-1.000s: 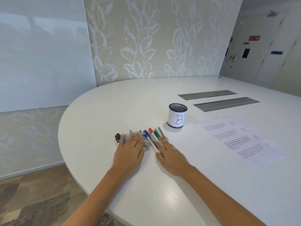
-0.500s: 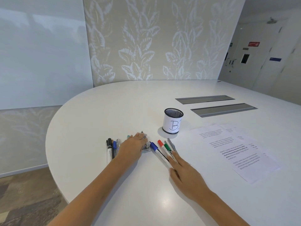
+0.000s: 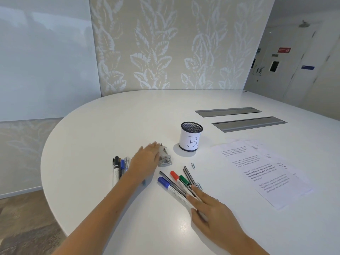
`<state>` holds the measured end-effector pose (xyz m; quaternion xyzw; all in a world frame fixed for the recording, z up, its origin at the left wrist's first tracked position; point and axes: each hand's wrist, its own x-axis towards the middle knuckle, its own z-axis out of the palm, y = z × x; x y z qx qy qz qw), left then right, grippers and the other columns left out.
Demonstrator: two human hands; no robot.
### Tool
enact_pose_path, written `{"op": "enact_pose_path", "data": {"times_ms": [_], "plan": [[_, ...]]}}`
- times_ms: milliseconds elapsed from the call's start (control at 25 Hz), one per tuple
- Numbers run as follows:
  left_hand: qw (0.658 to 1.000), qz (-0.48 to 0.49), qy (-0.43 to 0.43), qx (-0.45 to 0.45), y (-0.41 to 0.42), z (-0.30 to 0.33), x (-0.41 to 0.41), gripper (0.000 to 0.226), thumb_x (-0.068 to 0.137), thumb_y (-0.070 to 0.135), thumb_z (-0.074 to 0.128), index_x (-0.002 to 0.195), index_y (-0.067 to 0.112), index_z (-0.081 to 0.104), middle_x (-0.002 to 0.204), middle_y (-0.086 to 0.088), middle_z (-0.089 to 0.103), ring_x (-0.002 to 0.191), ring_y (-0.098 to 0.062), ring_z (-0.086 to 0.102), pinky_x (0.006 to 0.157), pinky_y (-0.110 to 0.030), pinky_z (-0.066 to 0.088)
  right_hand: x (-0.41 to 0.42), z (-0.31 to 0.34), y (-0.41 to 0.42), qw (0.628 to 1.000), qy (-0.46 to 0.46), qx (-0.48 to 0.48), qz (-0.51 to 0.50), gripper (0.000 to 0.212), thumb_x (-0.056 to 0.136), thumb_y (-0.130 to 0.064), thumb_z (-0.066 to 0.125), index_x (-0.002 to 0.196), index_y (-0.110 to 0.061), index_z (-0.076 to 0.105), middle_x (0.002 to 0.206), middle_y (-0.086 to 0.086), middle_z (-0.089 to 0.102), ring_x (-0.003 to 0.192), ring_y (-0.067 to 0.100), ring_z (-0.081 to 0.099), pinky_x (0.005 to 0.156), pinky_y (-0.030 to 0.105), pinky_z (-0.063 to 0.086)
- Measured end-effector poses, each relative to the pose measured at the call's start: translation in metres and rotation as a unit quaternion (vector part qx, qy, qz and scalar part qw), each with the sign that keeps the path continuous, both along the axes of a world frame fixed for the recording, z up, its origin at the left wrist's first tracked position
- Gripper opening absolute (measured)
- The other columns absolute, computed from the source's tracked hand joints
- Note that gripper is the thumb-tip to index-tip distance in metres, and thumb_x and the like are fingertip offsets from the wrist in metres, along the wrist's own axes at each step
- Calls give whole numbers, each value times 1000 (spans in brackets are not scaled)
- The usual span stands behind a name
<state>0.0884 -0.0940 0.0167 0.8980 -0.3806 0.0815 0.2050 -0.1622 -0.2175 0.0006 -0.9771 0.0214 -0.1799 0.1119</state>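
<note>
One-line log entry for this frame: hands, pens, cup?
left hand: flat, between pens and metal punch | right hand: straight fingers on capped markers | mesh cup: upright, apart

blue marker (image 3: pixel 164 182), red marker (image 3: pixel 174 176), green marker (image 3: pixel 184 180)

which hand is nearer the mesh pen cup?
Left. The left hand lies flat to the left of the mesh pen cup, against a small metal desk tool; the right hand sits farther off, toward the camera, fingers on the markers.

Head-worn camera looks forward and down, close over the white table (image 3: pixel 114 126).
</note>
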Motion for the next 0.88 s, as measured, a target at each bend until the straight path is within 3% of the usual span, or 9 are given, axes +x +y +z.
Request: {"op": "enact_pose_path", "data": {"times_ms": [120, 200, 320, 440, 520, 600, 720, 880], "plan": [[992, 23, -16, 127, 32, -3, 10, 48, 102, 30, 26, 147, 14, 31, 160, -4, 20, 148, -28, 13, 117, -48, 12, -1, 2, 2, 999, -12, 8, 32, 39, 69, -22, 73, 108, -24, 73, 126, 2, 67, 88, 16, 74, 61, 21, 59], [985, 9, -19, 171, 49, -8, 8, 46, 102, 32, 26, 144, 16, 35, 160, -2, 21, 147, -28, 13, 116, -50, 12, -1, 2, 3, 998, -22, 11, 54, 38, 70, -22, 71, 108, -24, 73, 128, 1, 66, 95, 15, 72, 66, 23, 59], [992, 4, -14, 124, 61, -8, 4, 41, 101, 30, 32, 135, 15, 49, 154, -1, 35, 143, -25, 25, 115, -48, 14, 3, 1, 5, 996, -25, 8, 81, 37, 73, -22, 70, 111, -23, 72, 131, 2, 63, 103, 17, 69, 72, 25, 59], [999, 26, -18, 19, 71, -6, 1, 34, 98, 25, 41, 123, 14, 62, 136, -1, 56, 127, -22, 47, 112, -44, 20, 16, -2, 15, 997, -34, 6, 74, 36, 80, -25, 65, 115, -22, 69, 134, 5, 60, 110, 23, 65, 76, 28, 58], [999, 32, -11, -26, 79, -7, 1, 31, 97, 23, 44, 119, 14, 64, 129, -1, 61, 120, -21, 53, 110, -43, 24, 25, -5, 24, 997, -34, 4, 72, 36, 84, -27, 59, 119, -21, 67, 135, 7, 58, 111, 27, 61, 76, 30, 58], [999, 28, 23, -35, 86, -9, 0, 34, 99, 25, 42, 126, 15, 60, 140, -2, 53, 131, -22, 44, 113, -45, 22, 33, -6, 33, 997, -21, 5, 73, 38, 88, -31, 53, 124, -21, 63, 137, 7, 54, 115, 29, 56, 80, 31, 55], [990, 35, 120, -60, 96, -13, -1, 43, 102, 32, 35, 142, 19, 43, 158, -3, 25, 148, -24, 12, 118, -47, 7, 43, -8, 43, 996, -17, 6, 86, 40, 91, -33, 48, 126, -20, 60, 135, 7, 52, 116, 29, 51, 88, 30, 50], [976, 61, 190, -84, 105, -16, -6, 50, 102, 35, 33, 148, 18, 30, 162, -5, 12, 149, -23, 5, 119, -44, 8, 61, -9, 61, 994, 14, 33, 103, 47, 94, -40, 42, 136, -20, 49, 148, 7, 37, 133, 25, 35, 104, 26, 33]]}}
